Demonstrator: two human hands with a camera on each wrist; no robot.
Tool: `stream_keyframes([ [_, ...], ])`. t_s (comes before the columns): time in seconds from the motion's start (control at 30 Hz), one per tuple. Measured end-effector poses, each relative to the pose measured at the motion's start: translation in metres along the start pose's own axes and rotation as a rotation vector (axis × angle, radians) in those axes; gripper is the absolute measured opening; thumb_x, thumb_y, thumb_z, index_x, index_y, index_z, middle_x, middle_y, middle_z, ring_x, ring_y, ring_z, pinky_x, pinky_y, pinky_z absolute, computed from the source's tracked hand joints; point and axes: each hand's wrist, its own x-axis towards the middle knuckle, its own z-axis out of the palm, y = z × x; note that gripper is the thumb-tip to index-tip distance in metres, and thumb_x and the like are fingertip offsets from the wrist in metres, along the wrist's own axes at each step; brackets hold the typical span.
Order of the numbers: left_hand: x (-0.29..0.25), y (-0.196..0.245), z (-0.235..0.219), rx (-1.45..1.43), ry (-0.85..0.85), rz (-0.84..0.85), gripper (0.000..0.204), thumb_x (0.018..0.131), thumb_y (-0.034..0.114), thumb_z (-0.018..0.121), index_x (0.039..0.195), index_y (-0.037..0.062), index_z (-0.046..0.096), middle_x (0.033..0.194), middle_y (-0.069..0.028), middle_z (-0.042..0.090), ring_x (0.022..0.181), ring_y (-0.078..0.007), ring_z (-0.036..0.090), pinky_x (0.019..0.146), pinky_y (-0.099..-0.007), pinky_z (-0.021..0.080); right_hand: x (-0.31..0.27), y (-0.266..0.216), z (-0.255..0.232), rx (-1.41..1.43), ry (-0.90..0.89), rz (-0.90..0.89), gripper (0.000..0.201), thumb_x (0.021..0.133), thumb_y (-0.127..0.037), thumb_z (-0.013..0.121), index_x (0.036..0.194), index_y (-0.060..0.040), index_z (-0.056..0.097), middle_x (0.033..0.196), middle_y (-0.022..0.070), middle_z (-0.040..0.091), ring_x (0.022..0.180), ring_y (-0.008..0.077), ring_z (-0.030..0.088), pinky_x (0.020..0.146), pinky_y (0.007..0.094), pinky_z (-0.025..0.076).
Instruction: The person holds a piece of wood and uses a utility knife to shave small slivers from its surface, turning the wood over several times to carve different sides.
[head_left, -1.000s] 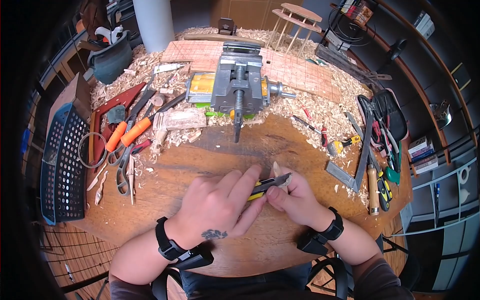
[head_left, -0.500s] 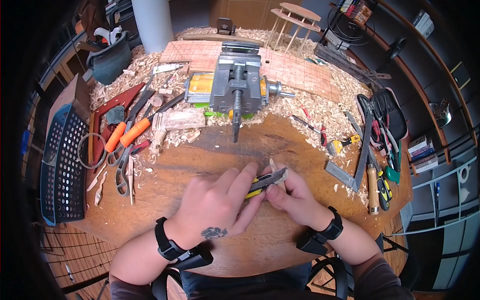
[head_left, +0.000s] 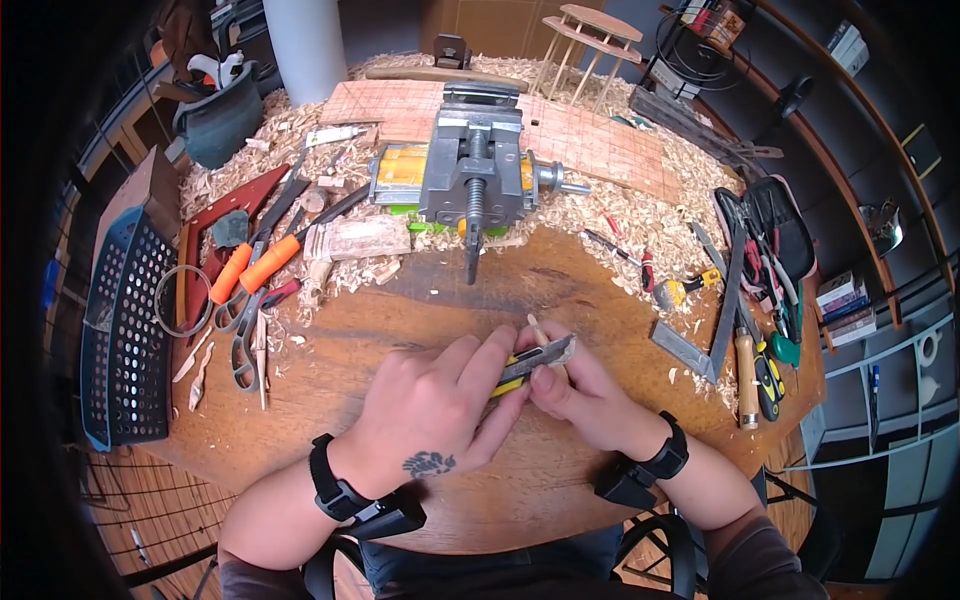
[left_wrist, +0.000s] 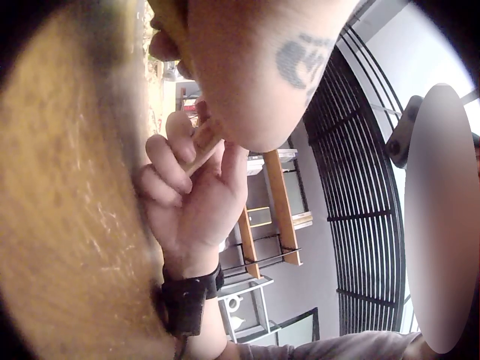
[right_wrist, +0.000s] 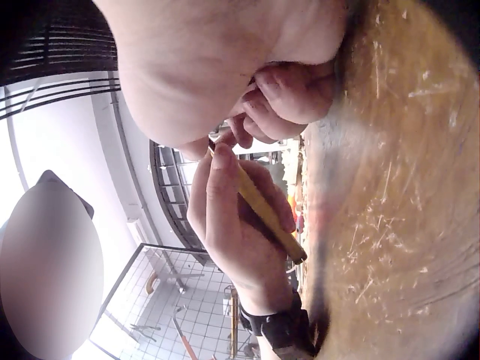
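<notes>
Over brown table (head_left: 350, 322): pinching thin wood stick (head_left: 535, 323) in right hand (head_left: 592, 397), with tip out past fingers. Gripping knife (head_left: 522, 370) in curled left hand (head_left: 425, 402), aimed toward right fingers, crosswise to stick.

The knife (head_left: 528, 368) is yellow and black, the wooden stick (head_left: 537, 328) pale tan, the desk (head_left: 350, 315) brown with darker streaks, the shavings (head_left: 575, 215) cream, the vise (head_left: 447, 180) grey, the basket (head_left: 125, 345) blue, the tattoo (head_left: 428, 464) dark

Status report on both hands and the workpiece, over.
Left hand gripping utility knife. Right hand pinching small wooden piece, blade close by it. Vise stands beyond, apart from both hands.
</notes>
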Motion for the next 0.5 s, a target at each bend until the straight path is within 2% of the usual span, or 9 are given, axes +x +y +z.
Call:
stream_keyframes([
  [0.07,0.0001,0.0012,-0.0013,0.003,-0.014,-0.003,0.047,0.087,0.022,0.076,0.125,-0.0028,0.064,0.080,-0.0139,0.067,0.059,-0.0291,0.068,0.052,-0.0381,0.054,-0.0015,0.0014,-0.0012,0.043,0.000,0.024,0.039,0.111,-0.034,0.054,0.135,-0.0032,0.047,0.116,0.0030,0.054,0.106,0.0085,0.052,0.094,0.0282,0.047],
  [0.13,0.0005,0.0031,-0.0033,-0.023,-0.065,-0.047,0.047,0.084,0.016,0.078,0.124,-0.0036,0.065,0.084,-0.0153,0.069,0.065,-0.0319,0.069,0.057,-0.0391,0.054,-0.0017,0.0028,-0.0015,0.086,-0.001,0.048,0.039,0.111,-0.034,0.054,0.134,-0.0032,0.047,0.116,0.0027,0.053,0.106,0.0083,0.051,0.094,0.0280,0.047],
  [0.5,0.0004,0.0005,-0.0037,-0.021,-0.073,-0.018,0.049,0.084,0.016,0.079,0.125,-0.0060,0.064,0.085,-0.0160,0.070,0.065,-0.0315,0.070,0.057,-0.0389,0.055,-0.0036,0.0052,-0.0012,0.181,-0.011,0.045,0.036,0.111,-0.031,0.054,0.135,-0.0045,0.047,0.115,0.0000,0.054,0.103,0.0069,0.052,0.092,0.0254,0.047],
])
